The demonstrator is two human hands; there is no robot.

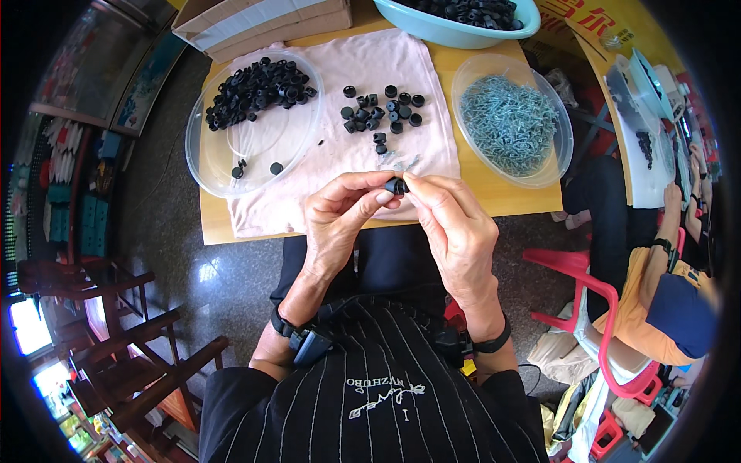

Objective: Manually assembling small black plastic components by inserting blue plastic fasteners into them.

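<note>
Over the near edge of the table, my left hand (345, 208) and my right hand (455, 228) meet at a small black plastic part (396, 186). The left thumb and fingers pinch it from one side; the right thumb and forefinger press on its other end. Whether a screw is in it cannot be seen. Just beyond my fingers, a few loose silvery screws (401, 163) lie on the pink cloth (270, 202). Farther back on the cloth sits a loose group of short black round parts (376, 116), some upright and some on their sides.
On the left, a clear round tray (202, 171) holds a heap of black pieces. To the right, a clear tub (566, 154) is full of screws. A cardboard box (262, 27) and a pale blue basin (432, 32) stand behind. A person (656, 301) sits at the far right near a pink chair (610, 309).
</note>
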